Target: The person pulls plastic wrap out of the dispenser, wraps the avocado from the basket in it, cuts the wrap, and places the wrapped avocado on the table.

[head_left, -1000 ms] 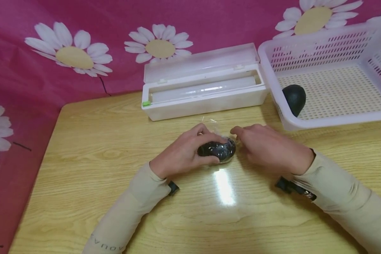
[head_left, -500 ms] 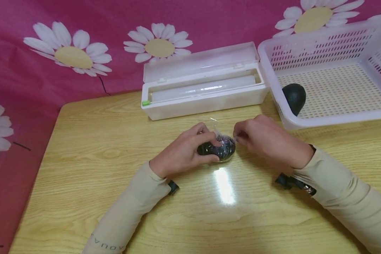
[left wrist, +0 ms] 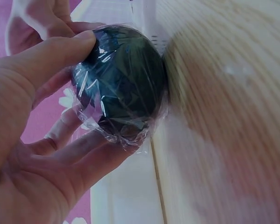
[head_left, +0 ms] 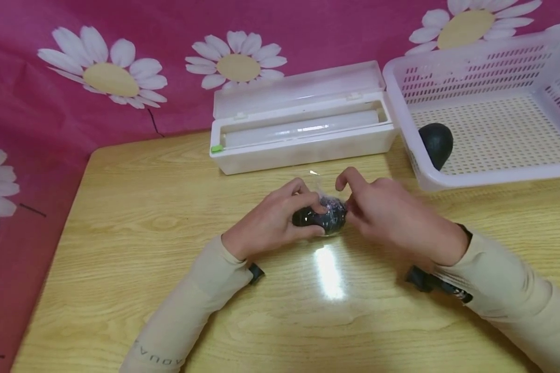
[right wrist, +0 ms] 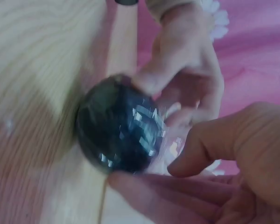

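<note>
Wrapped dark object in the left hand's hold, right hand at its end.
Dark rounded object [head_left: 332,220], clear film [left wrist: 149,126] creased round it, sits between left thumb and fingers, low over the table [head_left: 168,207]. Left hand [head_left: 277,217]: knuckles arched, thumb nearer the body, digits clamped on the object. Right hand [head_left: 387,210]: index raised and hooked, another fingertip at the object's end; cannot tell whether the rest pinch film. Beyond both hands' fingers, long white box [head_left: 303,150] with film roll [head_left: 303,128]; right of right fingers, basket [head_left: 504,181] holding second dark object [head_left: 437,144].
</note>
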Demonstrator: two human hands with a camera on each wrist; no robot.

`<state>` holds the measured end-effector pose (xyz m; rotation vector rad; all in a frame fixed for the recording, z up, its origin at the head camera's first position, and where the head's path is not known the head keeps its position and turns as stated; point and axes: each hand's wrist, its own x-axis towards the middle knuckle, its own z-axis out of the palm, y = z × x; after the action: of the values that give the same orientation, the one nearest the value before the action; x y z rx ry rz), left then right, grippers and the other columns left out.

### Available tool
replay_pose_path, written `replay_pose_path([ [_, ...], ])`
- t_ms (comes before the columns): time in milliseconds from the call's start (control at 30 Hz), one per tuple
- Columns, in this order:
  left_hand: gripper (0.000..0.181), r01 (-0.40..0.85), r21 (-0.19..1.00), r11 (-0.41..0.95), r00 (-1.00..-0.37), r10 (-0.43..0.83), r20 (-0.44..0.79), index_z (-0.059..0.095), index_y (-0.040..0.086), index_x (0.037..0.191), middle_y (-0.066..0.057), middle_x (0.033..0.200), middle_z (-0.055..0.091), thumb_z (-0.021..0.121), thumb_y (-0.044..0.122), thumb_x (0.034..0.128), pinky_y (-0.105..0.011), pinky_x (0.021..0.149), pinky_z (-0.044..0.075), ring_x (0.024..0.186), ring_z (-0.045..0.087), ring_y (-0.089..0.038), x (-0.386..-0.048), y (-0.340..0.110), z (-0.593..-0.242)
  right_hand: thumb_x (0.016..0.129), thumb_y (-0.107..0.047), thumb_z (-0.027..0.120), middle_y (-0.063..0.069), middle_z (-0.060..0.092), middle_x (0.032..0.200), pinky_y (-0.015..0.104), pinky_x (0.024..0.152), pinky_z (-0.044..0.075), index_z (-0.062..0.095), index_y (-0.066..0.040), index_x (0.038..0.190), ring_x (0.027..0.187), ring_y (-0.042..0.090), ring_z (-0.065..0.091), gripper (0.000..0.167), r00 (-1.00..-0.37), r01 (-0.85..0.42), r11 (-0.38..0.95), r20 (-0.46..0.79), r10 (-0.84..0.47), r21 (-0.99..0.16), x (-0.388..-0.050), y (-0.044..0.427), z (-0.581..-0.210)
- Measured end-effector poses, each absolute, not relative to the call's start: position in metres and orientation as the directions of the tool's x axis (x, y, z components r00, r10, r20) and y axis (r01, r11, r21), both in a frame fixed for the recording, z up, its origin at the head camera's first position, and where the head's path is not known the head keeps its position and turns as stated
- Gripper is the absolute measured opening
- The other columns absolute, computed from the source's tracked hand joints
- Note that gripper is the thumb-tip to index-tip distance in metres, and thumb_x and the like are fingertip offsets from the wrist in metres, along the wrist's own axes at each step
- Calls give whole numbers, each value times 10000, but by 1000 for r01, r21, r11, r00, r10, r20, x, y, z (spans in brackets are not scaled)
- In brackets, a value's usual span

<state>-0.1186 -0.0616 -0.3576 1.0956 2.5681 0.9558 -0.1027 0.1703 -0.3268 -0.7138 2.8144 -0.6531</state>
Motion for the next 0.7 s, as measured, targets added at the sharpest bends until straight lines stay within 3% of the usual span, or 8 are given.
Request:
replay_pose_path([
  [100,275,603,611,513,-700,707,98,698,158,1088,-21,1072,571,838,273,882,-229,866,564,1037,634,-140,-119,-61,-358,887,-35,646,7,569,588,269,442,376,471,-56,1293,471,126,473,442,-857,-483,785,26,-515,-388,-92,164,-328],
  [233,290,616,599,511,-698,707,115,677,167,1103,-13,1060,568,835,276,885,-216,847,563,986,624,-123,-119,-61,-358,839,-16,645,-40,451,528,251,392,315,447,-40,1239,409,122,426,447,-822,-564,774,112,-558,-288,-81,157,-333],
  [367,372,602,608,518,-703,704,97,651,202,1213,-15,1087,563,827,280,895,-227,863,576,978,616,-125,-118,-61,-359,826,-2,652,-51,455,541,222,380,318,440,-32,1190,405,106,432,423,-800,-598,761,132,-585,-251,-77,155,-334],
  [567,453,613,599,515,-691,718,89,618,262,1342,-14,1152,579,794,289,925,-284,917,563,1027,595,-129,-119,-61,-360,816,32,660,-23,502,574,234,414,334,406,-33,1348,446,126,454,594,-851,-488,798,-12,-525,-354,-83,164,-325],
  [700,454,611,603,513,-691,718,90,617,257,1338,-9,1152,573,797,287,922,-271,918,571,1036,600,-124,-119,-61,-360,872,10,634,20,615,640,291,467,414,419,-33,1352,523,157,554,527,-861,-463,806,-28,-507,-369,-89,171,-321],
])
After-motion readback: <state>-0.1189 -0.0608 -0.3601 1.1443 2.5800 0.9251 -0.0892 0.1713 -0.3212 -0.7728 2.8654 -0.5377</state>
